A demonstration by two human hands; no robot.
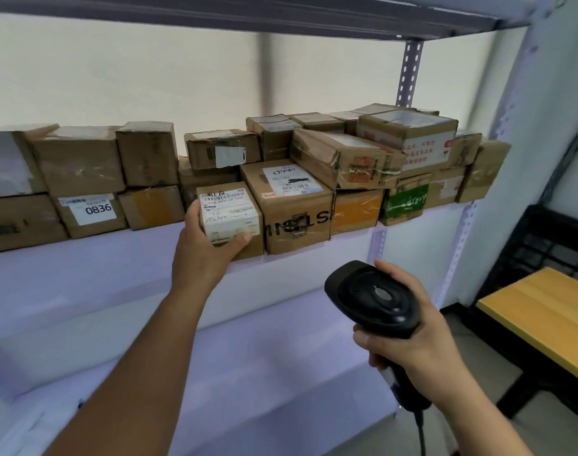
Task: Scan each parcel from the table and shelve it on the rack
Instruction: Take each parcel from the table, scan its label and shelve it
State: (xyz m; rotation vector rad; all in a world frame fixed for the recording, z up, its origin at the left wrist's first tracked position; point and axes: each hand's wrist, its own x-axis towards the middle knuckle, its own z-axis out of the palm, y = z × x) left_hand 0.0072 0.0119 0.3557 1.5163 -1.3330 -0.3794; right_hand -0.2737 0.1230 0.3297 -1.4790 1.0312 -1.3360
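Note:
My left hand point(203, 248) grips a small cardboard parcel point(230, 213) with a white label on top; the parcel sits at the front edge of the rack shelf point(116, 255), beside a larger box marked with black letters point(292, 205). My right hand point(419, 343) holds a black barcode scanner point(375, 297) by its handle, below and to the right of the shelf edge, its head facing up toward me. The scanner's cable hangs down.
Several cardboard parcels fill the shelf in two layers, one labelled 0836 point(93, 210). A grey perforated rack post point(409, 74) stands at the right, with another shelf above. A wooden-topped table with a black frame point(541, 311) is at the right.

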